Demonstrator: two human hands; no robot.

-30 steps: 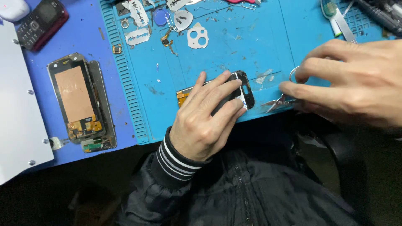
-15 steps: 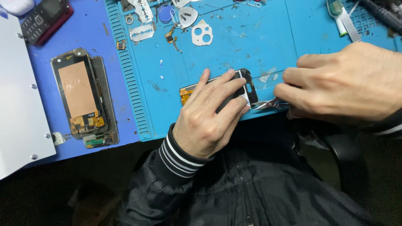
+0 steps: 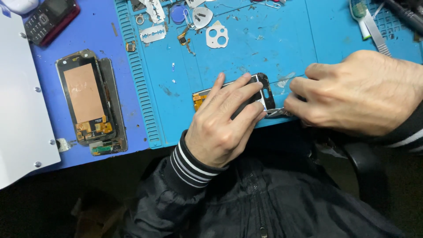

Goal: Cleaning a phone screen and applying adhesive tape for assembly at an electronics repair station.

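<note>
**Two hands on one small phone screen**

Blue rubber mat covers the bench, ribbed along its left edge, scuffed and speckled. At its near edge lies one small phone screen, dark glass with an orange ribbon at its left end. My left hand lies flat over it, fingers spread and pressing it down. My right hand is closed in a pinch on a thin metal tool, its tip touching the screen's near right corner.

Far left on the mat I count two razor blades, flat steel, one white plastic plate with two round holes, and one blue round pick. Left of the mat lies one bigger stripped phone, copper-coloured back in a black frame, stacked on a second dark panel. One red and black keypad phone sits in the far left corner. One white board with small screws lines the left side.
</note>
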